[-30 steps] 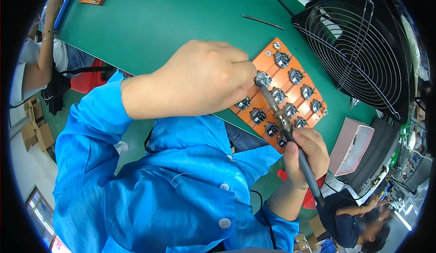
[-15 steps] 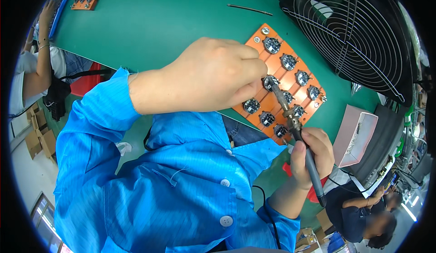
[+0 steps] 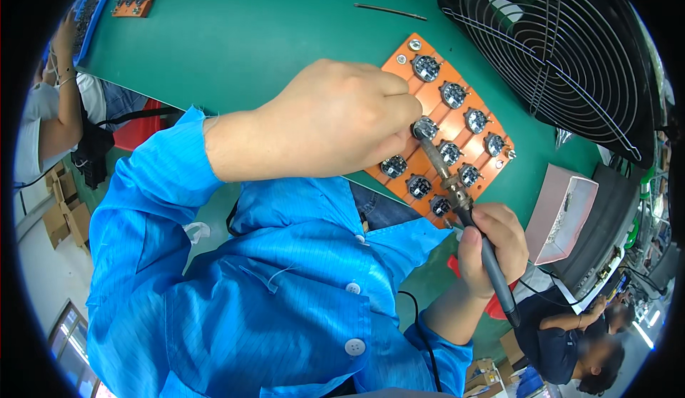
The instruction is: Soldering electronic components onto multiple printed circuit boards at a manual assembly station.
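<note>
My right hand (image 3: 496,248) is closed around the dark handle of a soldering iron (image 3: 492,273). The iron's metal tip reaches up and left to a small round circuit board (image 3: 425,128) in an orange fixture (image 3: 467,135). Several similar round boards sit in rows on that fixture. Beside the same round board, my left hand (image 3: 342,116) is pinched shut over the fixture's left side. Whatever lies between its fingertips is hidden from view.
A large black fan with a wire guard (image 3: 546,62) stands at upper right. A thin metal rod (image 3: 390,12) lies on the green table (image 3: 235,34). A pink open box (image 3: 560,216) sits at the right. Other people work at both sides; another orange fixture (image 3: 135,2) is far left.
The soldering iron's handle end has swung slightly right, while its tip stays at the same round board. My left hand holds nearly the same pose.
</note>
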Tool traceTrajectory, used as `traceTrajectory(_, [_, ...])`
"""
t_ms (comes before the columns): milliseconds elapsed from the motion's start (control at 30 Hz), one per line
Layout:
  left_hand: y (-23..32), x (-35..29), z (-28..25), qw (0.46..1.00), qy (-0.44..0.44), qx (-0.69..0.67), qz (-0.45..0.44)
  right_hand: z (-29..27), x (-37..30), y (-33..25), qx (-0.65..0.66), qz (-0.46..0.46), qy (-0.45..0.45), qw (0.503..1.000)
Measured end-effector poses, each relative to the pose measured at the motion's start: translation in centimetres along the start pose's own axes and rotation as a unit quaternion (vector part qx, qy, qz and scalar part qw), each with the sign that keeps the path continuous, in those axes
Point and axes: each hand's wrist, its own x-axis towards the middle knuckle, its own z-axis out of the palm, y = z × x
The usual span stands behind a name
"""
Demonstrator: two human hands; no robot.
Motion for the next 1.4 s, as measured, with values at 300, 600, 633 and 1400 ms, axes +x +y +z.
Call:
traceTrajectory(300, [0.3, 0.2, -0.3, 1.000, -0.017, 0.014, -0.005, -0.1, 0.0, 0.1, -0.012, 0.004, 0.002, 1.000])
traceTrajectory(600, [1.6, 0.7, 0.4, 0.998, 0.028, -0.060, 0.004, -2.8, -2.6, -0.4, 0.005, 0.021, 0.076, 0.997])
traceTrajectory(633, [1.8, 0.9, 0.7, 0.998, 0.024, -0.058, 0.013, -2.8, -2.8, -0.3, -0.020, 0.028, 0.057, 0.998])
traceTrajectory(1400, [2.6, 2.0, 2.1, 0.999, -0.015, -0.009, 0.034, -2.9, -2.9, 0.5, -0.012, 0.024, 0.032, 0.999])
